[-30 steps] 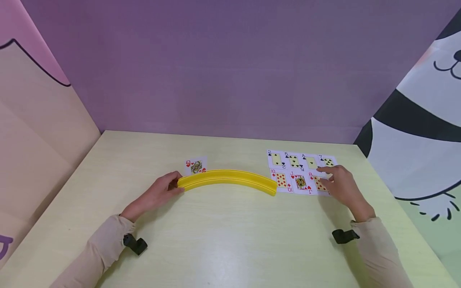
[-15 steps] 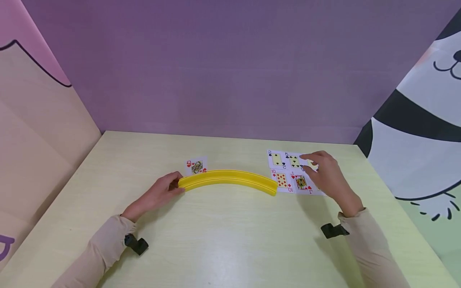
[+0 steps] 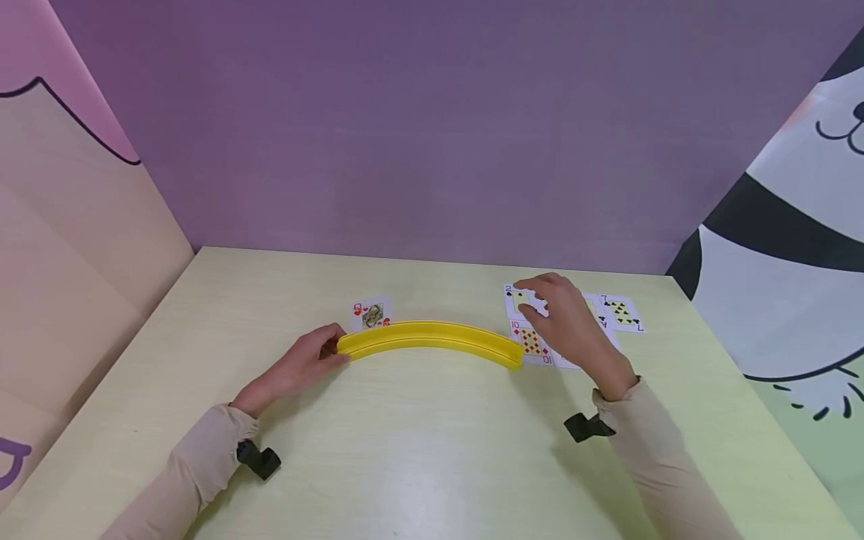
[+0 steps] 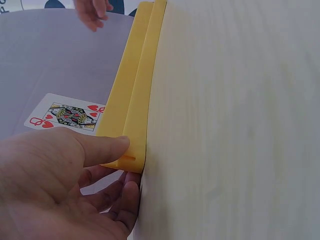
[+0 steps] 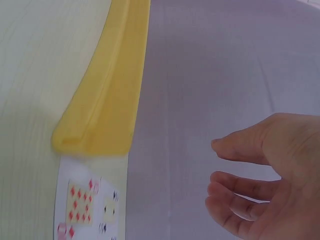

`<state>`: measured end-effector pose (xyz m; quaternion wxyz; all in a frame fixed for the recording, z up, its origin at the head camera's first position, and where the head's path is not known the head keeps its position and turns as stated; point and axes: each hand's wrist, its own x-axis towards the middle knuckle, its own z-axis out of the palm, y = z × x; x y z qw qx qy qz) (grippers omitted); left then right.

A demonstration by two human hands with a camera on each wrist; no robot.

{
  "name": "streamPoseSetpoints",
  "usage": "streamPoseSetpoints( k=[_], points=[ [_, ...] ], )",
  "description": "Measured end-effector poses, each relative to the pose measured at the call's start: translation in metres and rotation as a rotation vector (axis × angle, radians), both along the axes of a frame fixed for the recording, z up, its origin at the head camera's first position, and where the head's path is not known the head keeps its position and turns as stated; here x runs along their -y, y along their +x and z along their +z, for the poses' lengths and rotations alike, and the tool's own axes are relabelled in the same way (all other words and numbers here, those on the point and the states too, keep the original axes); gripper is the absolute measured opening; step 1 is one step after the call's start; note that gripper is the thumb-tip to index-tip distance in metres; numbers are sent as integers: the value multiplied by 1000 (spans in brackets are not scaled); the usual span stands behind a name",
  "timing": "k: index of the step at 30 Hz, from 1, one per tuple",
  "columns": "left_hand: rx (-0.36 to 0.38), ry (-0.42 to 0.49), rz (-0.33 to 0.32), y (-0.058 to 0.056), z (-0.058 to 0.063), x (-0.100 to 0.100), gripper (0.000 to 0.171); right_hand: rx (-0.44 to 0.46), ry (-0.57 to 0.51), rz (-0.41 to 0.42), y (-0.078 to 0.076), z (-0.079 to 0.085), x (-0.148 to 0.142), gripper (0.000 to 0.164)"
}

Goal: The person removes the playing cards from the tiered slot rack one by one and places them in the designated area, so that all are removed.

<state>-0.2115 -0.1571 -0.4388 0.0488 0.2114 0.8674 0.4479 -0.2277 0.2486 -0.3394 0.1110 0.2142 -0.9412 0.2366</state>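
A curved yellow card holder (image 3: 432, 334) with a long groove lies on the table. My left hand (image 3: 307, 364) grips its left end, thumb on top and fingers at the end face, as the left wrist view shows. My right hand (image 3: 567, 322) hovers over the cards at the right, thumb and fingers apart, holding nothing. Beneath it, two rows of playing cards lie face up, partly hidden by the hand. The ten of diamonds (image 3: 531, 343) touches or sits close by the holder's right end, and a black seven (image 3: 622, 313) shows at the far right.
Behind the holder's left part lies a queen of hearts (image 3: 373, 311), its lower edge covered in the head view. The pale wooden table (image 3: 418, 450) ends at a purple backdrop (image 3: 432, 135), with printed panels on both sides.
My right hand has swept left across the cards, from the right end of the rows to above the left ones, uncovering the black seven. My left hand and the card holder stay put.
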Motion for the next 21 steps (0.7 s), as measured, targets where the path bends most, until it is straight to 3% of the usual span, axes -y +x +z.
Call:
streamPoseSetpoints(
  k=[8,21],
  points=[
    [-3,4,5,-2,1,0,14,23,-6,81,-4,8,47,31],
    [-1,-4,2,2,4,-1,15,12,-59,177,-10,4,102,29]
  ],
)
